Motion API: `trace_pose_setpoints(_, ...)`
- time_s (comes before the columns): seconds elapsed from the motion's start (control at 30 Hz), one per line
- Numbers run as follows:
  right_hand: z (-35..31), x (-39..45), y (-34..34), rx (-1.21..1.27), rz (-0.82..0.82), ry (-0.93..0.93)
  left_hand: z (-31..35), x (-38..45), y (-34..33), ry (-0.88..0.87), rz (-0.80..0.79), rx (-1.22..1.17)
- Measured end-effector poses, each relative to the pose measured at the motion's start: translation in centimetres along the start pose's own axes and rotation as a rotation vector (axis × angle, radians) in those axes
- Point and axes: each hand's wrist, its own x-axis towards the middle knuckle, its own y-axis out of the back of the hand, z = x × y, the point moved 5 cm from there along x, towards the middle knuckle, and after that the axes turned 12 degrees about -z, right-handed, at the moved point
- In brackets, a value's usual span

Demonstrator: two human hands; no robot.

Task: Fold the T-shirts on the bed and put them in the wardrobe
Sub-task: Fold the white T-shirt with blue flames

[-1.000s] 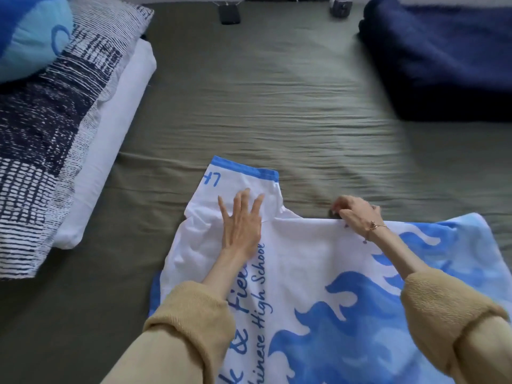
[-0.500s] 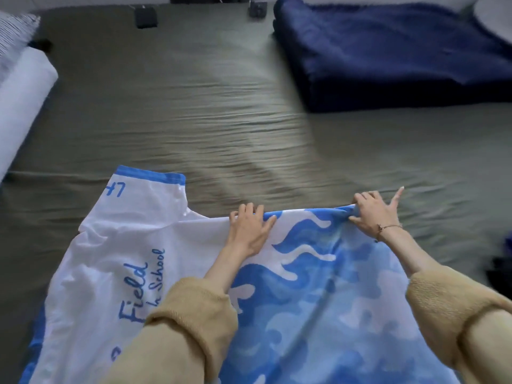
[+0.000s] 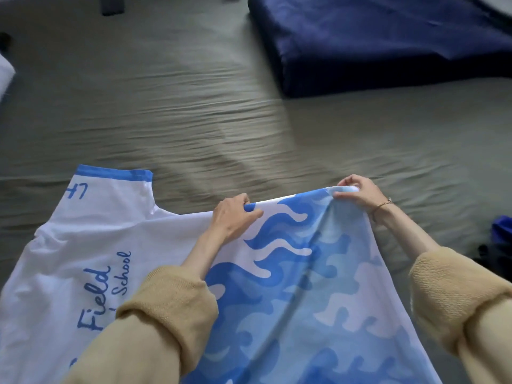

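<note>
Between both hands (image 3: 234,214), T-shirt (image 3: 291,273) edge.

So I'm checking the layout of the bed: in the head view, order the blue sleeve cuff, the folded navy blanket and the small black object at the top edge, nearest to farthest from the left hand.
From the left hand:
1. Blue sleeve cuff, to its left on the T-shirt.
2. Folded navy blanket, beyond, to the right.
3. Small black object, far edge, left.
</note>
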Motion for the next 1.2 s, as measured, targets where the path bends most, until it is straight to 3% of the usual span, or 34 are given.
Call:
trace_pose_setpoints(0.17, -0.2, -0.4, 0.6, 0.229, 0.033, 0.132, 0.6, 0.7, -0.5, 0.014, -0.206, -0.179)
trace_pose_setpoints(0.27, 0.1, 0.0, 0.7, 0.353, 0.065, 0.002, 0.9, 1.3, -0.4, 0.026, -0.188, -0.209)
trace_pose_setpoints(0.4, -0.5, 0.8, 1.4, -0.293, 0.063, -0.237, 1.9, 2.4, 0.4, 0.026, -0.050, -0.089)
trace_pose_setpoints(0.47, -0.7, 0.6, 1.2, -0.418, 0.048, -0.290, 2.3, 2.8, 0.4, 0.021, -0.024, 0.051)
trace_pose_setpoints(0.53, -0.6, 0.9, 0.9, -0.390, 0.025, -0.244, 2.5, 2.9, 0.1, -0.003, -0.012, 0.082)
trace_pose_setpoints(0.7, -0.4, 0.5, 1.6, -0.042, 0.290, 0.053, 3.2, 2.7, -1.0, -0.082, 0.107, 0.170)
trace_pose_setpoints(0.77, 0.0, 0.5, 1.5, -0.039, 0.283, 0.004, 3.2, 2.6, -1.8, -0.076, 0.102, 0.216)
trace_pose_setpoints(0.9, 0.3, 0.4, 1.8, -0.384, 0.138, -0.357, 3.0, 2.6, -2.7, -0.016, 0.128, 0.279)
trace_pose_setpoints(0.97, 0.2, 0.6, 1.6, -0.424, 0.085, -0.364, 3.3, 2.9, -2.4, -0.001, 0.156, 0.309)
trace_pose_setpoints(1.03, 0.3, 0.9, 1.4, -0.253, 0.127, -0.242, 3.8, 3.3, -2.1, 0.020, 0.143, 0.312)
trace_pose_setpoints(1.1, 0.6, 0.9, 1.2, 0.115, 0.177, -0.125, 4.7, 3.6, -2.0, 0.019, 0.114, 0.296)
trace_pose_setpoints(1.2, 0.8, 0.9, 1.5, 0.577, 0.233, 0.009, 5.7, 3.7, -2.1, -0.037, 0.093, 0.022)
